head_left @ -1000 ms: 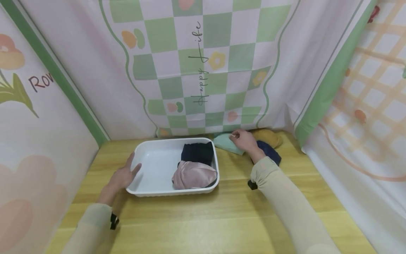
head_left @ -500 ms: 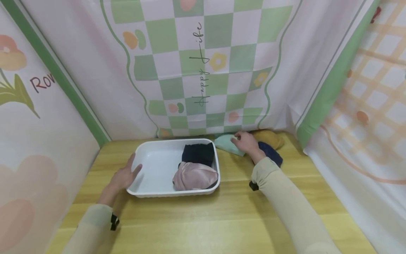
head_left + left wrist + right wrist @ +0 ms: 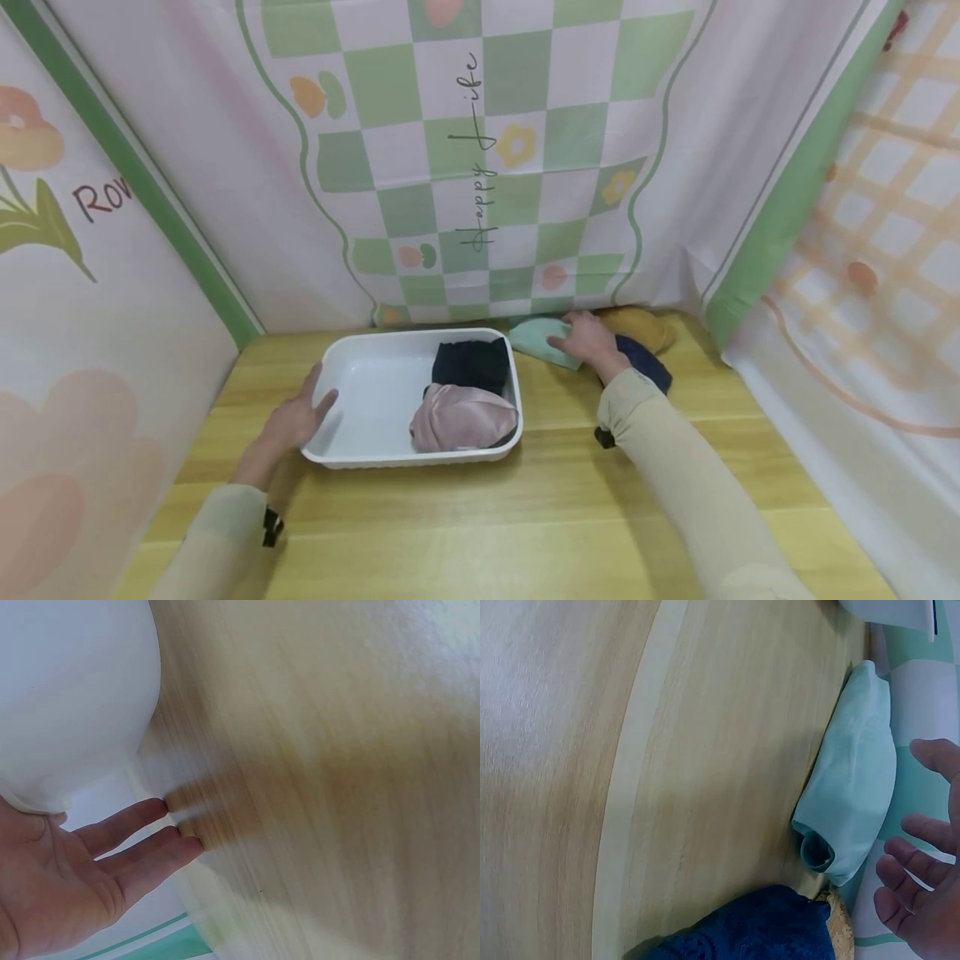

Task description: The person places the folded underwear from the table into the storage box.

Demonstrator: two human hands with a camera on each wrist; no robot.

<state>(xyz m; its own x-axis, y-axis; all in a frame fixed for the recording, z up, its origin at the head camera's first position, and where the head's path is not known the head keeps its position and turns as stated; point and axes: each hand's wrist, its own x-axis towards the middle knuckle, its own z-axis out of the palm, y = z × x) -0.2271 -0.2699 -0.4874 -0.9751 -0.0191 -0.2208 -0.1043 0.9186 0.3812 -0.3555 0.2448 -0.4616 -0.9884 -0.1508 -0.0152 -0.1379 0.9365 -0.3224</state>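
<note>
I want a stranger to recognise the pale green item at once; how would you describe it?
A white tray stands on the table. Just right of it in the head view, near the checkered curtain and the right hand, lies the pale green item. Its mint colour separates it from the navy piece and mustard piece farther right.

The tray (image 3: 363,408) looks plastic, the mint cloth (image 3: 853,772) smooth, the pink cloth (image 3: 463,418) glossy, the table (image 3: 450,533) wood-grained.

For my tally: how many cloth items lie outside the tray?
3: mint cloth right of the tray; mustard cloth farther right; navy cloth in front. Others may be hidden.
</note>
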